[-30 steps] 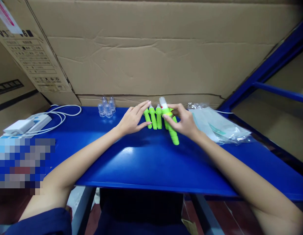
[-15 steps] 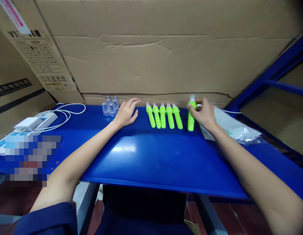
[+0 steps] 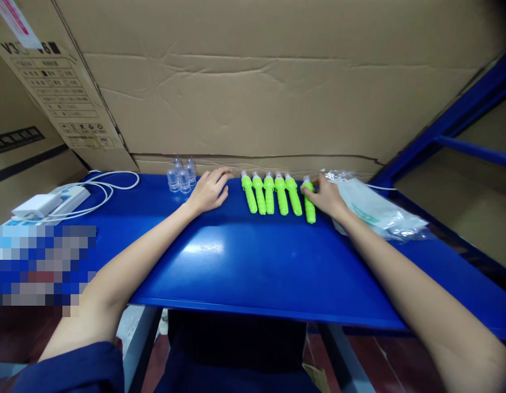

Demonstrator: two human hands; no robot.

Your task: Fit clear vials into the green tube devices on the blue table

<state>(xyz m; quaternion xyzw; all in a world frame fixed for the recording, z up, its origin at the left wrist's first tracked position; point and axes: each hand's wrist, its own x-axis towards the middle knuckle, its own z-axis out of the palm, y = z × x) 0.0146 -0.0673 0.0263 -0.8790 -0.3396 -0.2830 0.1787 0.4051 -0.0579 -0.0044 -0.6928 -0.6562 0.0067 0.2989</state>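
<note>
My right hand (image 3: pixel 328 197) has its fingers closed around the upper part of a bright green tube with a clear cap (image 3: pixel 309 204), at the right end of a row. Several like green tubes (image 3: pixel 269 195) lie side by side to its left, clear tips toward the cardboard. My left hand (image 3: pixel 210 191) rests on the blue table (image 3: pixel 236 262), fingers stretched and holding nothing. It lies between that row and a cluster of several small clear plastic caps or cups (image 3: pixel 182 177) standing at its left.
A clear plastic bag with white and green contents (image 3: pixel 379 210) lies right of my right hand. At the left are a power strip with a white adapter (image 3: pixel 37 206) and a looped white cable (image 3: pixel 109 188). Cardboard (image 3: pixel 256 109) rises behind the table; a blue frame (image 3: pixel 449 123) stands at right.
My right hand has moved the green tube left and down, closer to the row. The left hand stays put. The view has shifted slightly.
</note>
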